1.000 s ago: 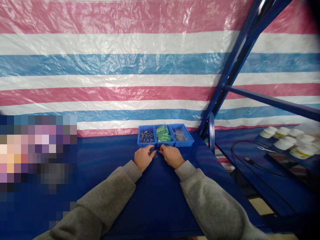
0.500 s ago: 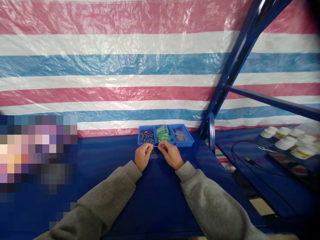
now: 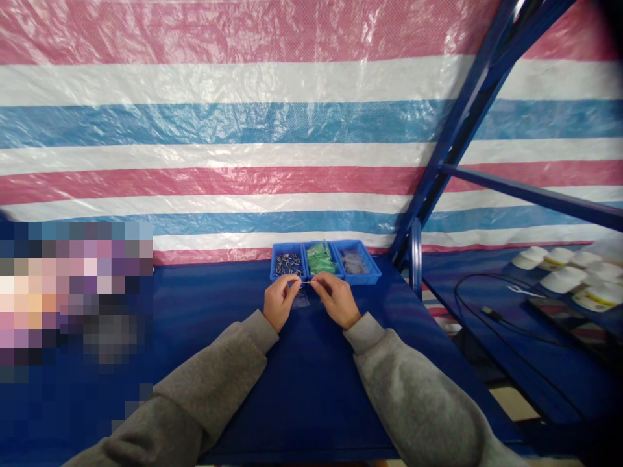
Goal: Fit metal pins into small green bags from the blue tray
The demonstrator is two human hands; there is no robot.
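Backdrop sheet [image 3: 233, 123] is striped pinky-red, white and blue, bench [image 3: 302, 389] is deep navy, sleeves [image 3: 418, 383] are plain grey, bins [image 3: 368, 279] are brighter blue, packets [image 3: 321, 258] green, tubs [image 3: 563, 279] white with yellow bits.

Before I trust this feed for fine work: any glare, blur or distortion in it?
Head view: glare streaks the striped sheet; the small piece between left hand and right hand is too small to make out; pixelation hides the left side; the upper right corner is dark.
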